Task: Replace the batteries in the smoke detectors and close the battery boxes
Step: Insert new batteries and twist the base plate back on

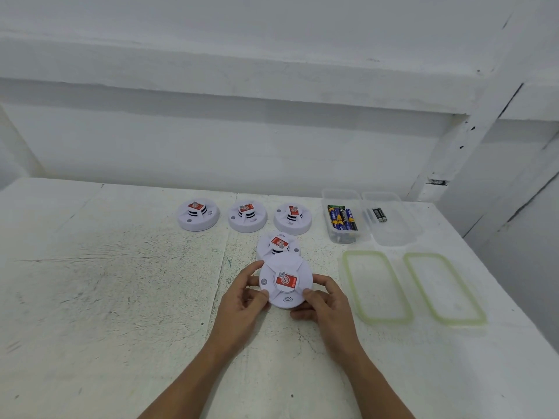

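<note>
Both hands (left [242,300], right [325,300]) grip smoke detector [286,281].

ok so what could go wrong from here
1. The left hand and right hand grip the held detector mostly at its edge. It could slip while being opened and hit the detector behind.
2. The fuller box and the other box stand open side by side, both holding batteries, so old and new cells could get mixed.
3. The row of detectors all look alike, so done and undone ones may be confused.
</note>
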Demonstrator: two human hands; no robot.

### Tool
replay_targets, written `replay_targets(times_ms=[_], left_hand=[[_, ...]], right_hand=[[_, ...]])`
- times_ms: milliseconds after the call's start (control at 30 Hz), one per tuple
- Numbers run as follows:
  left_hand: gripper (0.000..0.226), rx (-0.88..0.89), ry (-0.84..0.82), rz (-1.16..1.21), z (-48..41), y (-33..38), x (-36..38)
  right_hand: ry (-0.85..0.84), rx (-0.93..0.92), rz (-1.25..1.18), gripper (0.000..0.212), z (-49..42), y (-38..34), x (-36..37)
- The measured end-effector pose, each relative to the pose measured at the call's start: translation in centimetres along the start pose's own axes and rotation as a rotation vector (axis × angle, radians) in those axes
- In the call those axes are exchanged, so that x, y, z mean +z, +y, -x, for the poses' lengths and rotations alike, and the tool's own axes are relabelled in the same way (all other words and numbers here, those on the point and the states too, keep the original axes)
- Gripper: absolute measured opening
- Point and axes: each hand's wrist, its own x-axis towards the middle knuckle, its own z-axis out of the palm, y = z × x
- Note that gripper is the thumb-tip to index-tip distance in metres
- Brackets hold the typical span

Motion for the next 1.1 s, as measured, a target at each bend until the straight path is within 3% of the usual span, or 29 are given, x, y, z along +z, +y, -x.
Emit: replay_targets(times_ms=[400, 533, 733, 867, 1000, 1100], left_hand=[[0.046, 0.005, 0.004, -0.027, 0.0, -0.3, -0.1], [0.045, 0.03, 0.022, -0.052, 0.0, -0.6, -0.2], [0.022, 0.068, 0.176, -0.027, -0.2, -0.8, -0.3], [0.025, 0.025, 0.281, 0.063, -1.1, 0.2, -1.4], [0.026, 0.024, 0.413, -0.075, -3.2, 1.2, -5.0], [0.03, 0.047, 0.41, -0.221, -4.8, 2.6, -7.8]], right_hand=[[0.016, -0.003, 0.048, 0.019, 0.0, 0.0, 0.1], [0.048, -0.014, 0.085, 0.01, -0.1, 0.1, 0.2], [0.107, -0.056, 0.242, 0.023, -0.4, 0.3, 1.7], [0.124, -0.108, 0.381, 0.02, -1.8, -0.4, 4.0], [0.071, -0.126, 0.547, 0.023, -3.3, -0.6, 8.2], [0.044, -0.126, 0.699, 0.027, -4.5, -1.0, 11.6]])
